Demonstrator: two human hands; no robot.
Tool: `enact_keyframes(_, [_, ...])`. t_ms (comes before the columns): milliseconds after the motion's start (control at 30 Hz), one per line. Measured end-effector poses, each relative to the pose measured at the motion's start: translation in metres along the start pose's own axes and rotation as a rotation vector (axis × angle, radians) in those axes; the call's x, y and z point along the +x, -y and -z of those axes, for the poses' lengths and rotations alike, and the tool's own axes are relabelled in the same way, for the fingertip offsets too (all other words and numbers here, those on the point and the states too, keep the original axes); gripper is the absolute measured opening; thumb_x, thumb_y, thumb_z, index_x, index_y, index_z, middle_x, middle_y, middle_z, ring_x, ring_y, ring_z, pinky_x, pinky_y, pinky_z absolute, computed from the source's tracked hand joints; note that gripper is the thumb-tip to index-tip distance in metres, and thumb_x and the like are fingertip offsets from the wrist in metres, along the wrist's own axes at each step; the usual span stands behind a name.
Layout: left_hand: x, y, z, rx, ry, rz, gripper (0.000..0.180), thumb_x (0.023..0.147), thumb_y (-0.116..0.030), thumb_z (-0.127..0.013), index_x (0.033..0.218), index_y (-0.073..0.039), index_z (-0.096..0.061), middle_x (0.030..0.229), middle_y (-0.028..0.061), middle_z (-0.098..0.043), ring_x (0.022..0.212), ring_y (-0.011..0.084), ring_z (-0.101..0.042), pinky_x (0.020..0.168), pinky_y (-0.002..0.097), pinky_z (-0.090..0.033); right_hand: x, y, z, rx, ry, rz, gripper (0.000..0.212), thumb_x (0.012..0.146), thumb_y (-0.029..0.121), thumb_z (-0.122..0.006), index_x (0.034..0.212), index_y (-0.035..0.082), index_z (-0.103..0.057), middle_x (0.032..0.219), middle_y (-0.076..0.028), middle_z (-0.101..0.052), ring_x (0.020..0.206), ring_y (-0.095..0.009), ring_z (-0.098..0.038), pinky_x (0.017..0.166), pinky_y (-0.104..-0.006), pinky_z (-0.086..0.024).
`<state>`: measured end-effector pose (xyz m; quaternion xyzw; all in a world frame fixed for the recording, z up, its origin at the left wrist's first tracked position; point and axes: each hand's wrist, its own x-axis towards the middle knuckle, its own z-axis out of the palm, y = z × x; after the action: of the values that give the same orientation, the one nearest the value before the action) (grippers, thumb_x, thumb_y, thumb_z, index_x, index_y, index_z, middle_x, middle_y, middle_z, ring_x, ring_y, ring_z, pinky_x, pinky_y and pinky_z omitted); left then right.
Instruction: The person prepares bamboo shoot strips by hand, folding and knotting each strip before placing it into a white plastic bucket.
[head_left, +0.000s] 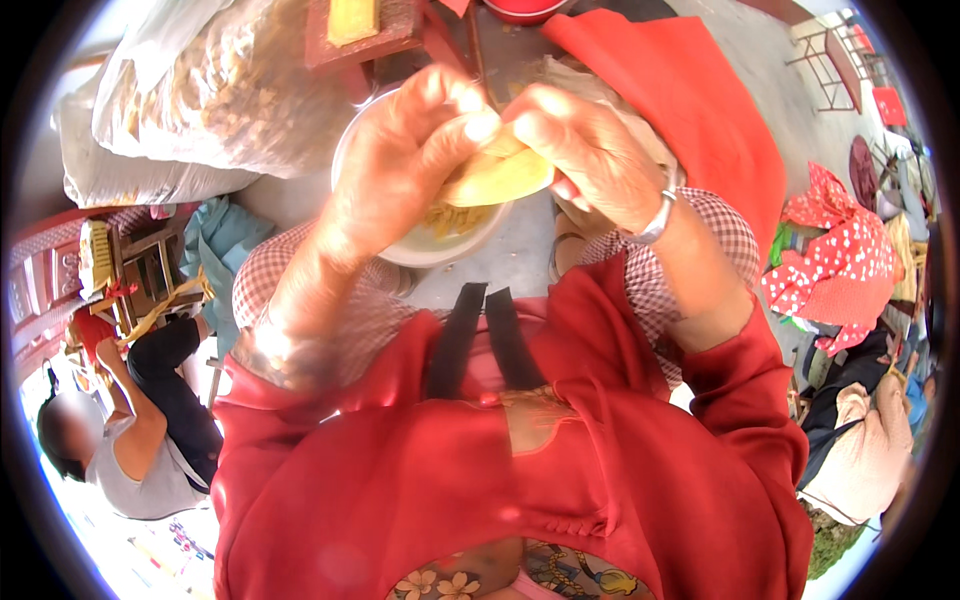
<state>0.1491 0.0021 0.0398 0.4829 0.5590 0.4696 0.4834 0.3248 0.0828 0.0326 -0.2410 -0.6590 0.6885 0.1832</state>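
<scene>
Both hands are raised in front of me and meet at a thin, curved yellow sheet (500, 182). Its material is not clear. My left hand (395, 165) pinches the upper left edge between thumb and fingers. At the opposite edge, my right hand (598, 160) has its thumb and fingers closed on the sheet too. Directly beneath stands a white tub (440, 258), partly hidden by my left hand and wrist. Yellow folded pieces (458, 217) lie inside it.
Beyond the tub, a small red stool (375, 48) carries a yellow stack (353, 20). Large filled plastic bags (230, 90) sit at the far left. Red cloth (690, 90) spreads on the right. A seated person (150, 450) is at the left, another (860, 450) at the right.
</scene>
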Motion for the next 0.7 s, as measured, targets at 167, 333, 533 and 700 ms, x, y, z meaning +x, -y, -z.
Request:
enact_keyframes(167, [0.009, 0.002, 0.001, -0.738, 0.246, 0.045, 0.03, 0.087, -0.006, -0.057, 0.115, -0.004, -0.049, 0.098, 0.004, -0.057, 0.084, 0.0086, -0.054, 0.074, 0.0215, -0.046, -0.002, 0.017, 0.011, -0.192, -0.065, -0.005, 0.036, 0.088, 0.038, -0.055, 0.09, 0.002, -0.057, 0.069, -0.002, -0.052, 0.053, -0.008, -0.045, 0.048, -0.0222, -0.036])
enact_keyframes(333, [0.009, -0.004, -0.009, -0.237, 0.236, -0.172, 0.047, 0.086, -0.014, -0.06, 0.129, -0.005, -0.042, 0.113, 0.0044, -0.053, 0.103, 0.0133, -0.052, 0.088, 0.0262, -0.042, 0.004, 0.016, 0.027, -0.244, -0.025, 0.049, 0.038, 0.089, 0.037, -0.054, 0.084, -0.001, -0.058, 0.071, -0.005, -0.052, 0.057, -0.01, -0.047, 0.051, -0.0242, -0.038])
enact_keyframes(533, [0.009, 0.014, -0.006, 0.124, 0.071, -0.353, 0.047, 0.091, -0.027, -0.054, 0.131, -0.006, -0.043, 0.117, 0.0087, -0.049, 0.114, 0.0177, -0.045, 0.098, 0.0306, -0.034, 0.019, 0.009, 0.015, -0.279, -0.058, -0.063, 0.036, 0.088, 0.034, -0.056, 0.086, -0.002, -0.059, 0.074, -0.008, -0.055, 0.059, -0.011, -0.049, 0.052, -0.0263, -0.039])
enact_keyframes(700, [0.008, 0.009, -0.004, -0.095, 0.089, -0.143, 0.05, 0.094, -0.039, -0.042, 0.13, -0.004, -0.042, 0.109, 0.0103, -0.054, 0.096, 0.021, -0.055, 0.082, 0.0309, -0.046, 0.02, 0.015, 0.003, -0.055, -0.083, -0.113, 0.039, 0.087, 0.038, -0.057, 0.1, 0.002, -0.056, 0.079, -0.004, -0.056, 0.058, -0.009, -0.049, 0.05, -0.0234, -0.038])
